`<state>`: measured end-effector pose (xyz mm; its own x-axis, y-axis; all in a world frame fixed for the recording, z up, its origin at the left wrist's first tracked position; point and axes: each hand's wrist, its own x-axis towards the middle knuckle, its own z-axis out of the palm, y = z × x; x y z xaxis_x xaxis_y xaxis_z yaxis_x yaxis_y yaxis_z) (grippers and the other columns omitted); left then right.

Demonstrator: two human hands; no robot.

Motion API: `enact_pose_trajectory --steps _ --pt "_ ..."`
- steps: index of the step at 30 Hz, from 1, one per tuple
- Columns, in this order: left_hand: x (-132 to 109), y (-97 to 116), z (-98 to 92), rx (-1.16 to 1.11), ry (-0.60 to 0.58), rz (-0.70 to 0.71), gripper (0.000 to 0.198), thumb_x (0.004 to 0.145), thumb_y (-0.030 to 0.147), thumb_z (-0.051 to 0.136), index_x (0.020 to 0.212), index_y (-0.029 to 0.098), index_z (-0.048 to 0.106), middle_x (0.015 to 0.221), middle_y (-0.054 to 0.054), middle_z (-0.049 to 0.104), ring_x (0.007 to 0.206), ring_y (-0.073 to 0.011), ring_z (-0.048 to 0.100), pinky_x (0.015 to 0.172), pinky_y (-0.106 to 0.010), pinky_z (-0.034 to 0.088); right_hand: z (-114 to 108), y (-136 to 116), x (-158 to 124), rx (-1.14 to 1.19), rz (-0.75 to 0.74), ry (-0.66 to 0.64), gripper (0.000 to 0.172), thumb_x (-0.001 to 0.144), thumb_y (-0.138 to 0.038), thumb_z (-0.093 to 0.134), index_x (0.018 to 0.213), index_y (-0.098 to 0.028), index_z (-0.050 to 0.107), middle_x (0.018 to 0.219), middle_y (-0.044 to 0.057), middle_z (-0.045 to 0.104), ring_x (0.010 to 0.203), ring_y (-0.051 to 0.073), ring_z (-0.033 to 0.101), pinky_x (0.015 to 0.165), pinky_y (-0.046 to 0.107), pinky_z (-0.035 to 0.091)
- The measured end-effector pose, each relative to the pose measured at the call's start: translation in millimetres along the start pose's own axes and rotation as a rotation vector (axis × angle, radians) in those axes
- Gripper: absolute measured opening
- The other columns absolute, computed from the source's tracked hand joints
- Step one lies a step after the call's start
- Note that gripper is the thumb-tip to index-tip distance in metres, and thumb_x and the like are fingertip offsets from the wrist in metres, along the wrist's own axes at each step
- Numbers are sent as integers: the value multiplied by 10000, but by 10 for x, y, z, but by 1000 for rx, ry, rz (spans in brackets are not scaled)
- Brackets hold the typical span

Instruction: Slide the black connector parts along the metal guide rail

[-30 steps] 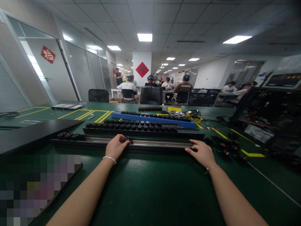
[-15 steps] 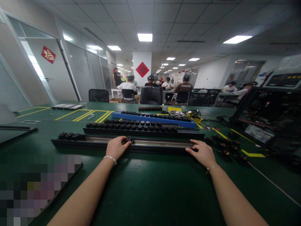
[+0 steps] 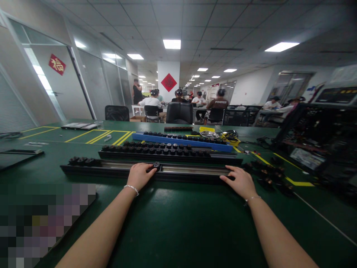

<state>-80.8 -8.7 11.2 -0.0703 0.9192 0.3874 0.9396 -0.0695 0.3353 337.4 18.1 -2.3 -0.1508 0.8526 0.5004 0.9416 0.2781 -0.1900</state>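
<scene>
A long black rail (image 3: pixel 192 170) with a pale metal channel lies crosswise on the green table. My left hand (image 3: pixel 138 176) is closed with thumb and fingers about a small black round part (image 3: pixel 157 165) that sits in the channel near mid-length. Near the rail's right end, my right hand (image 3: pixel 240 181) is closed on the rail, thumb at the near edge and fingers over the far side. Several similar black parts (image 3: pixel 83 160) sit together at the rail's left end. The undersides of the parts are hidden.
Behind lie a second black rail (image 3: pixel 167 155) full of black parts and a blue rail (image 3: pixel 184 142) with more. Loose black parts (image 3: pixel 269 175) are heaped at right, beside an open equipment case (image 3: pixel 306 141). A yellow tray (image 3: pixel 206 129) stands farther back. People sit beyond the table.
My left hand has shifted slightly to the right along the rail, and the black round part has moved with it. My right hand stays in place at the rail's right end.
</scene>
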Motion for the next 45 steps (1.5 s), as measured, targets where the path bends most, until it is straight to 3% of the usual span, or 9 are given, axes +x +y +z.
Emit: enact_pose_trajectory --steps 15,35,45 --pt "8 -7 19 65 22 92 347 824 448 437 941 263 707 975 -33 706 958 -222 613 884 -351 401 -18 -10 2 -3 9 -21 474 726 -643 453 553 -232 613 1156 23 602 1104 258 492 894 458 368" --pt "-41 144 22 61 -104 118 407 861 471 360 1078 274 644 1061 -25 682 1030 -199 585 973 -382 315 -22 -27 1 1 14 -21 469 724 -637 466 556 -226 617 1157 29 602 1091 247 502 899 438 365" --pt "-50 160 51 70 -125 132 432 856 505 352 1143 294 598 1068 -26 680 1021 -212 589 927 -400 338 -33 -32 -2 -12 18 -33 484 730 -645 445 559 -227 620 1172 25 594 1107 251 488 888 447 359"
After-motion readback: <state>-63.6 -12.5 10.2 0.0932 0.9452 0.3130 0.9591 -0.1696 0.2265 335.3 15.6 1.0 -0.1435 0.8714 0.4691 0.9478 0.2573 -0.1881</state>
